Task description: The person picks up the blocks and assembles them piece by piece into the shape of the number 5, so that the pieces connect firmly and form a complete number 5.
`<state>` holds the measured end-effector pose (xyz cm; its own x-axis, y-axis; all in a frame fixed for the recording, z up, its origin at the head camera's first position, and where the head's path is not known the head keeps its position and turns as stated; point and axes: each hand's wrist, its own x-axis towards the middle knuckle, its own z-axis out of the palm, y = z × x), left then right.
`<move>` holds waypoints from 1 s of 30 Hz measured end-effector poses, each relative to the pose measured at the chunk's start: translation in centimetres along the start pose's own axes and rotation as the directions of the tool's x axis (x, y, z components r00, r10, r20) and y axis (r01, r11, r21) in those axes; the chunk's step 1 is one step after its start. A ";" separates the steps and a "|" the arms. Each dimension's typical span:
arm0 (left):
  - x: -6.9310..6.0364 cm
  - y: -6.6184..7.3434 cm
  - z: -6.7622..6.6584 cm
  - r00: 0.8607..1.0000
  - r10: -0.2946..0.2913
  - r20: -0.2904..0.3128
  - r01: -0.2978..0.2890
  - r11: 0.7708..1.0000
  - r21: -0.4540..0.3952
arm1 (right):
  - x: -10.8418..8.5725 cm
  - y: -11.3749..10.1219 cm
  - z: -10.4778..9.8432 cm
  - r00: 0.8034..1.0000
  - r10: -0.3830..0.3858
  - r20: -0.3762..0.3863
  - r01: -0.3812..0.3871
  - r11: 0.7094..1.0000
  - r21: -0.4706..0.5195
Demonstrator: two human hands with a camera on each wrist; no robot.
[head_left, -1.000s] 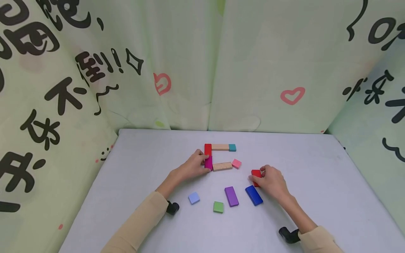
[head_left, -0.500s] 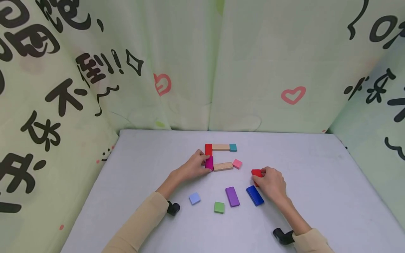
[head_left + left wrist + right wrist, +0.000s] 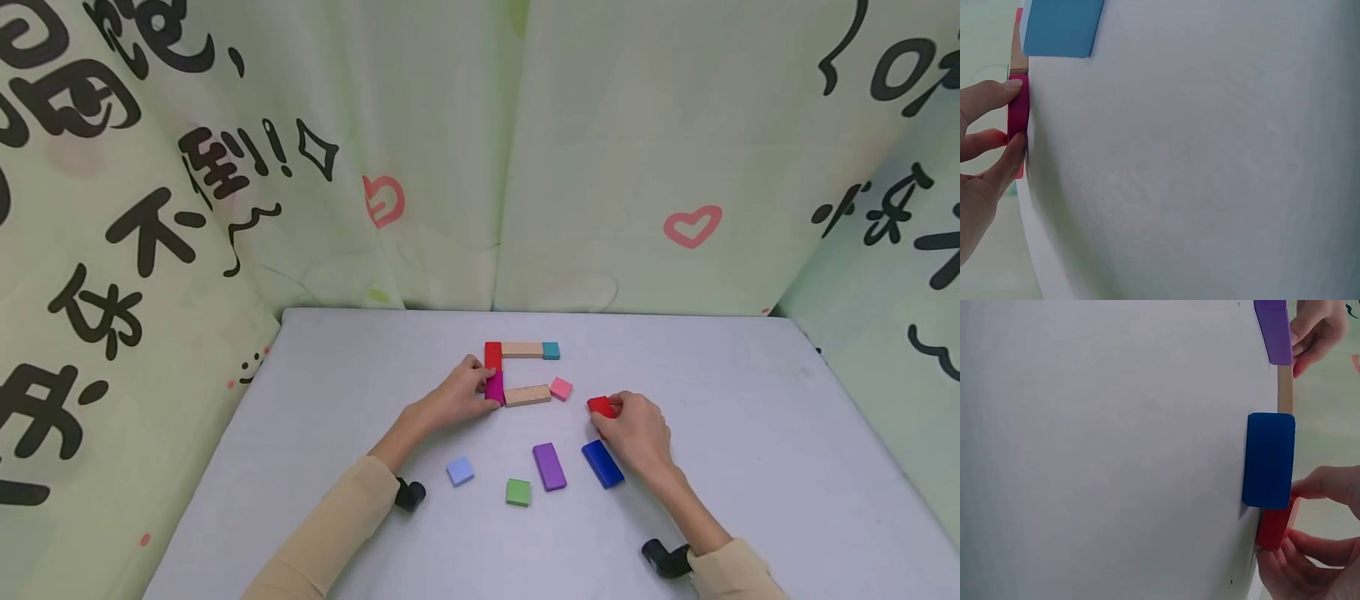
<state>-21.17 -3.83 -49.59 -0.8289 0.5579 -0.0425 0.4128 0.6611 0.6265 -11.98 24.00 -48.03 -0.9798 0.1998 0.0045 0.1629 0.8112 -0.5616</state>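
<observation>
My left hand (image 3: 459,392) pinches a magenta block (image 3: 494,388) between thumb and fingers; in the left wrist view the thumb and fingertips lie on the magenta block (image 3: 1018,111). A red block (image 3: 492,354) adjoins its far end, and a wooden block (image 3: 527,396) extends right from its near end. Over to the right, my right hand (image 3: 636,429) grips another red block (image 3: 602,407), partly covered by the fingers. In the right wrist view that red block (image 3: 1274,529) shows between thumb and fingers, behind a dark blue block (image 3: 1269,460).
A second wooden block (image 3: 522,350) with a teal block (image 3: 551,351) lies at the back. A pink block (image 3: 561,388) touches the nearer wooden one's right end. Closer are light blue (image 3: 461,471), green (image 3: 517,492), purple (image 3: 550,466) and dark blue (image 3: 603,464) blocks.
The right hand has turned the red block and shifted it slightly left and away from the dark blue block. My left hand stays in place on the magenta block.
</observation>
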 end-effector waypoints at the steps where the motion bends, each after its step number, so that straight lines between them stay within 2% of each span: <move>1: 0.0 0.0 0.0 1.000 -0.001 0.001 0.001 1.000 -0.001 | 0.0 0.0 0.1 1.000 -0.011 0.003 0.011 1.000 -0.001; 8: 0.0 -0.1 0.0 1.000 0.001 -0.003 -0.001 1.000 -0.007 | 0.2 -0.2 0.5 0.995 -0.098 0.026 0.099 0.995 -0.029; 17: -0.1 -0.1 0.1 1.000 -0.008 0.000 0.008 1.000 -0.019 | 0.2 -0.4 0.7 0.986 -0.163 0.034 0.164 0.986 -0.021; 30: -0.2 0.0 0.0 1.000 0.014 -0.014 -0.014 1.000 0.001 | 0.6 -0.9 1.5 0.984 -0.173 0.033 0.174 0.984 -0.031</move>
<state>-20.99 -3.91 -49.60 -0.8283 0.5598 -0.0229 0.4247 0.6541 0.6260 -12.89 22.56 -48.73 -0.9965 0.0381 0.0740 -0.0066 0.8504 -0.5261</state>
